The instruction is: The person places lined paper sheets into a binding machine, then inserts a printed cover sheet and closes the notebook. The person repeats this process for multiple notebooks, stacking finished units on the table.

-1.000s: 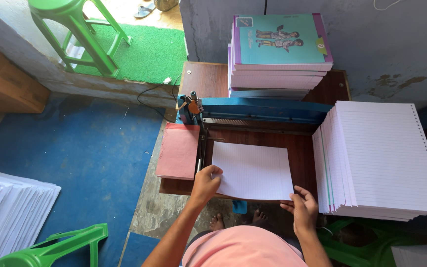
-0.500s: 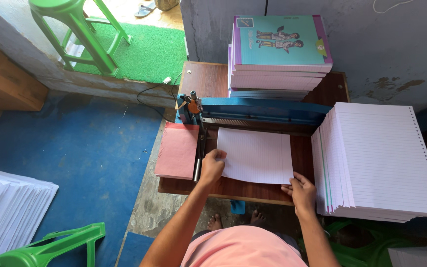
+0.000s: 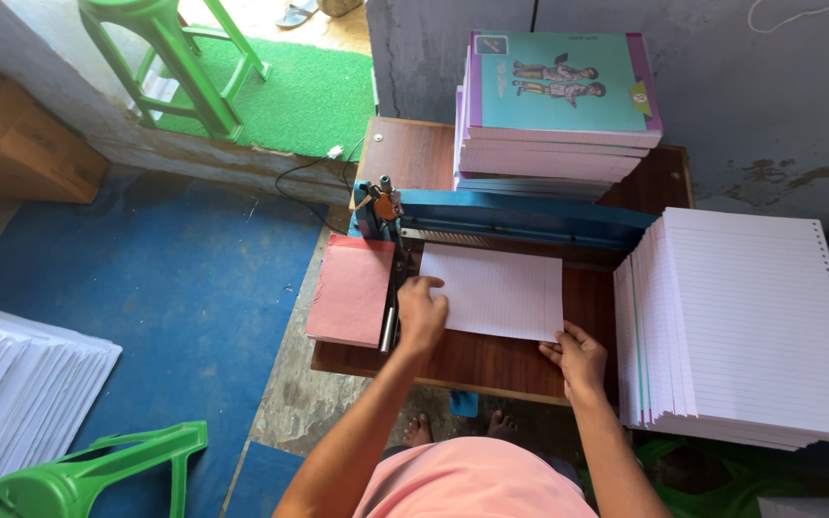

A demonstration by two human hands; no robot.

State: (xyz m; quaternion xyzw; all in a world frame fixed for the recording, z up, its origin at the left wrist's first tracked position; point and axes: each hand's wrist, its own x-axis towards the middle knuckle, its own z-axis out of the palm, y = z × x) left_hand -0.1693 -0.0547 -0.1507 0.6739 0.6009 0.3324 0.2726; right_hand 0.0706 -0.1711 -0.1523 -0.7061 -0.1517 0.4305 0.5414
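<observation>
A sheaf of lined white sheets lies flat on the wooden bench, its far edge pushed up against the blue machine that spans the bench — take that machine as the landmark. The left hand rests just in front of the machine's left end, palm down on the near-left corner of the sheets, fingers curled loosely over the paper edge; its grip is not closed round anything, only pressing. The right hand sits further from the machine, at the near-right corner of the sheets, fingertips touching the edge and thumb spread, so that grip too is an open, flat hold on the paper rather than a pinch. Left of the machine's front, touching the sheets' side of the bench, lies a pink stack of card, with a metal lever or rail between it and the left hand. Behind the machine stands a pile of notebooks with a teal cover on top. To the machine's right — well beyond the right hand — rests a thick fanned stack of ruled paper with punched edges. Far to the machine's left, on the blue floor, lies another white paper heap.
</observation>
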